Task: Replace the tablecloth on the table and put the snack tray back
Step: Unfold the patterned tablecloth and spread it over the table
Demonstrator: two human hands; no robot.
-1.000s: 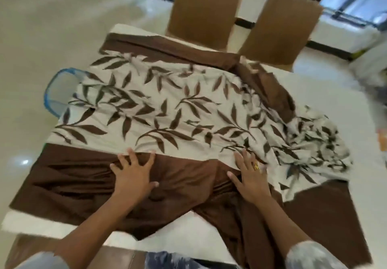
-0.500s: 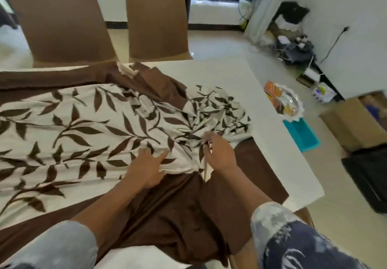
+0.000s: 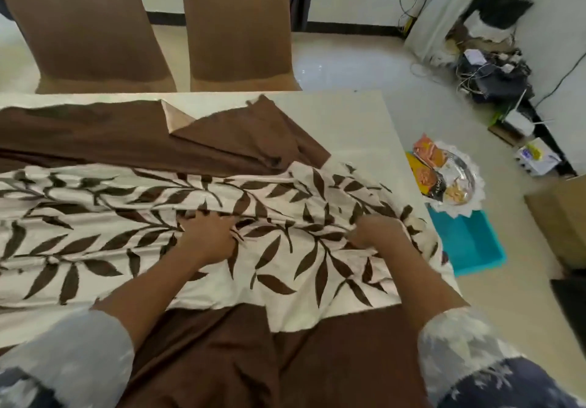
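The tablecloth (image 3: 285, 268) lies crumpled on the surface (image 3: 348, 122). Its middle is cream with dark brown leaves, and wide brown bands run along the near and far sides. The near brown band hangs over the edge close to us. The far brown band is folded back on itself, so a pale bit of its underside shows. The leafy part is bunched up at the right end. The white surface shows past the cloth at the far right corner.

Our left hand (image 3: 207, 238) is on the leafy part, near the middle. Its fingers are curled down and hold a bunch of the cloth. Our right hand (image 3: 377, 233) is close to the right end of the surface. Its fingers are curled too and pinch a fold of the cloth. The hands are apart, with a stretch of leafy cloth between them. Both arms wear light patterned sleeves (image 3: 85, 353).

The snack tray (image 3: 471, 171) is off the surface, down past its right end. It seems to rest on the far end of a blue-green bin (image 3: 469, 242) on the floor (image 3: 348, 58). The tray is shiny with a white lacy rim, and it holds orange and yellow snack packets (image 3: 428, 153).

Two brown chairs (image 3: 237, 23) stand side by side at the far side of the surface. Further off, by the wall, is a heap of wires (image 3: 491, 71) and small boxes. A cardboard box (image 3: 561, 217) stands at the right edge.
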